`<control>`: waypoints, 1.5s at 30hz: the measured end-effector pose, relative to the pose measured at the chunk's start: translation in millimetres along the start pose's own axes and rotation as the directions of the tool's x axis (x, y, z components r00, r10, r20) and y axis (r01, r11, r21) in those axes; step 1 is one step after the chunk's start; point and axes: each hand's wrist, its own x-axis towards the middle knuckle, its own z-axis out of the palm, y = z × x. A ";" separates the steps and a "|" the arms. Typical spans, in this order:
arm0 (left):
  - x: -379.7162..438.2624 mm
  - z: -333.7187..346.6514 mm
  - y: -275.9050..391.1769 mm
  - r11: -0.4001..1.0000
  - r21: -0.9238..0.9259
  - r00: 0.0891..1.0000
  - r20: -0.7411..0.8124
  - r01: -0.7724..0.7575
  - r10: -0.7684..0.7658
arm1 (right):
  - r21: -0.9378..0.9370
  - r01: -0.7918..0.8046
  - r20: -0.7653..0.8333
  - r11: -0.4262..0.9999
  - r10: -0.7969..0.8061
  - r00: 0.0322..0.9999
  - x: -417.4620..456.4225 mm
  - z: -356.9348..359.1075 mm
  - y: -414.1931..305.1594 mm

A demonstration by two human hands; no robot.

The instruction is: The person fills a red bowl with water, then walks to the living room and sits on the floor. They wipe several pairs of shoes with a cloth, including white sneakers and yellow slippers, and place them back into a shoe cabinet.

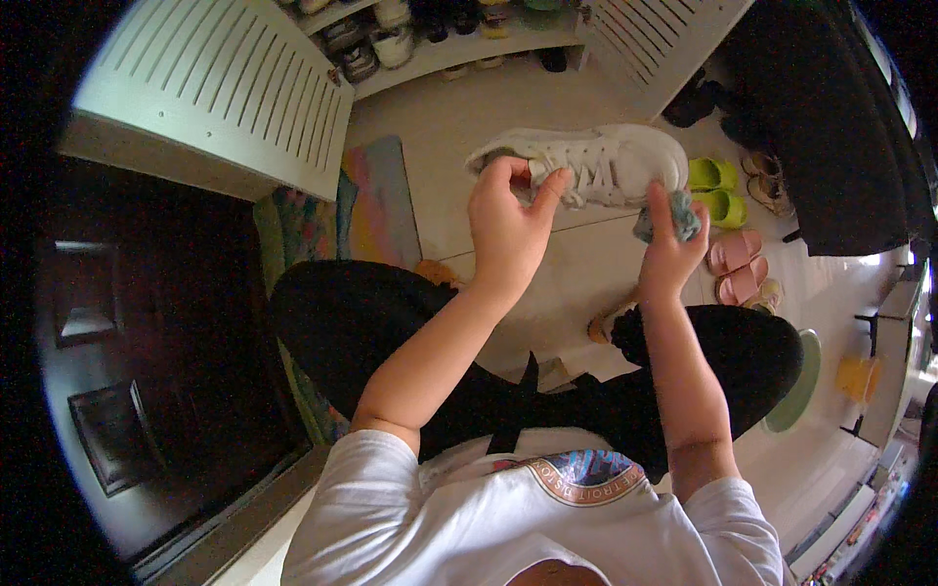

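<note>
A white lace-up sneaker (630, 157) is held sideways above the tiled floor, its toe to the right. My left hand (513, 212) grips it at the collar and tongue, the thumb lying by the laces and the fingers partly inside the opening. At the toe, my right hand (673, 242) holds a bunched grey-green cloth (686, 217) against or just beside the shoe. Whether cloth and shoe touch is hard to tell. The sneaker's sole is hidden from view.
Ahead stands a shoe cabinet (469, 55) with several shoes, its louvered doors (234, 80) swung wide. Lime green slippers (722, 209) and pink slides (736, 253) lie on the floor at right. A colorful mat (381, 205) lies left, near a dark panelled door (168, 315).
</note>
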 end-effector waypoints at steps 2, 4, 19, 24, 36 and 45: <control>-0.5 -1.4 -6.9 0.998 0.049 0.998 -0.046 0.032 -0.030 | -0.076 0.013 0.033 0.997 -0.010 0.999 -12.5 -0.3 11.6; -0.3 -2.2 -16.2 0.994 0.076 0.997 -0.021 0.072 -0.071 | -0.052 0.018 0.046 0.999 -0.016 0.999 -24.1 -1.4 24.0; 22.9 -0.9 -63.5 0.769 -0.528 0.880 -0.081 0.360 -0.467 | -0.323 0.063 0.155 0.944 -0.013 0.988 -89.5 -1.2 81.5; 33.7 -20.7 -62.9 0.901 -0.302 0.929 -0.101 0.311 -0.355 | 0.247 -0.322 0.045 0.914 0.322 0.946 -74.1 -8.0 70.7; 29.3 -24.9 -41.0 0.919 -0.394 0.981 -0.165 0.028 -0.101 | -0.141 0.425 0.736 0.894 -0.192 0.649 -52.8 75.0 14.4; 29.2 -26.7 -36.1 0.877 -0.477 0.996 -0.088 -0.050 0.009 | -0.208 0.574 0.536 0.792 -0.399 0.744 23.9 95.6 -34.4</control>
